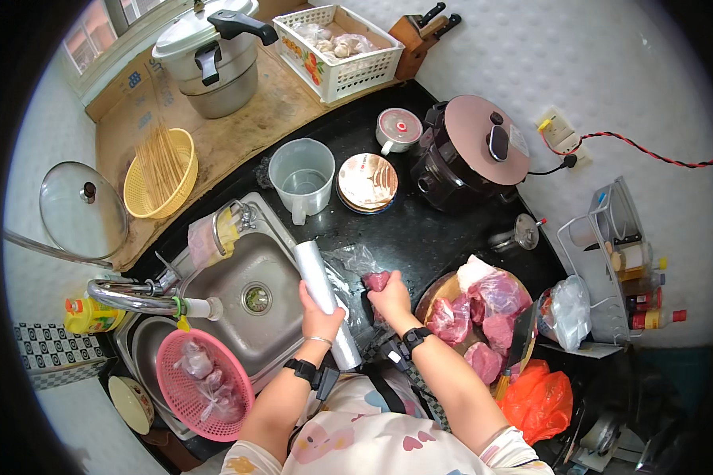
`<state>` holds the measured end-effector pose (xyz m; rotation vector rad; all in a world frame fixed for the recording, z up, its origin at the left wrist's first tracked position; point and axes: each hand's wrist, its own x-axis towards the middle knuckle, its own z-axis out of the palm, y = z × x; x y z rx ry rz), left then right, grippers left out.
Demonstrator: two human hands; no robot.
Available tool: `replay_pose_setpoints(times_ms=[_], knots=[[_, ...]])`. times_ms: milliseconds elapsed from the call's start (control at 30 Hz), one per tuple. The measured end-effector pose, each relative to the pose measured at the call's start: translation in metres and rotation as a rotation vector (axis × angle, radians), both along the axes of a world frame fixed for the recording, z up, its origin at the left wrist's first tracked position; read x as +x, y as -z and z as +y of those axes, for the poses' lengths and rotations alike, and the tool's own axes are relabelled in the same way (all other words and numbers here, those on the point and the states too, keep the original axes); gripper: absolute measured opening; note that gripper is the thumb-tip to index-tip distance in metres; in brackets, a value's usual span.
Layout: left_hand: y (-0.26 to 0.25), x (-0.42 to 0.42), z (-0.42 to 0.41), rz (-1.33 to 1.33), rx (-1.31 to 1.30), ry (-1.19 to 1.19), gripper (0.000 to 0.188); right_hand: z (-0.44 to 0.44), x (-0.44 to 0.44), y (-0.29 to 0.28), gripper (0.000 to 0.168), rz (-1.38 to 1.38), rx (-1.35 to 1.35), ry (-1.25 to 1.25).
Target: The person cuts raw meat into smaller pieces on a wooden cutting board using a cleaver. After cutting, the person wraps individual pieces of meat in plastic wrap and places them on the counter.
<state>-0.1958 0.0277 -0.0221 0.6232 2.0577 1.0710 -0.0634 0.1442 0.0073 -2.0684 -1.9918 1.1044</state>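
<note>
My left hand [322, 319] grips a white roll of clear plastic film or bags [316, 270], slanted over the sink's right edge. In my right hand [393, 301] is a small piece of red raw meat [376, 280], over the black counter. Thin clear plastic [354, 257] spreads beside and beyond it; whether the meat is inside the plastic I cannot tell. To the right, several chunks of raw meat [499, 332] lie on a round wooden cutting board [441, 288]. A cleaver [521, 333] rests at the board's right side, its handle towards me.
The steel sink [226, 297] is at left, with a pink basket [166, 380] of bagged meat over its smaller basin. Farther back stand a plastic measuring jug [302, 172], stacked coasters [367, 181], a lidded mug [399, 127] and an electric pressure cooker [481, 142]. An orange plastic bag [538, 401] lies near right.
</note>
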Motion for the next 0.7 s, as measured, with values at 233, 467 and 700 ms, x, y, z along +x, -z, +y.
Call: replay_pose_setpoints(times_ms=[233,467,700], knots=[[-0.005,0.007,0.015,0.126,-0.06,-0.052,0.111,0.033,0.03,-0.013,0.053,0.02,0.128,0.067],[0.004,0.02,0.032,0.114,-0.136,-0.024,0.113,0.067,0.06,-0.063,0.048,0.17,0.302,0.195],[-0.006,0.042,0.044,0.251,-0.215,0.003,0.113,0.086,0.12,-0.093,0.048,0.242,0.537,0.28]])
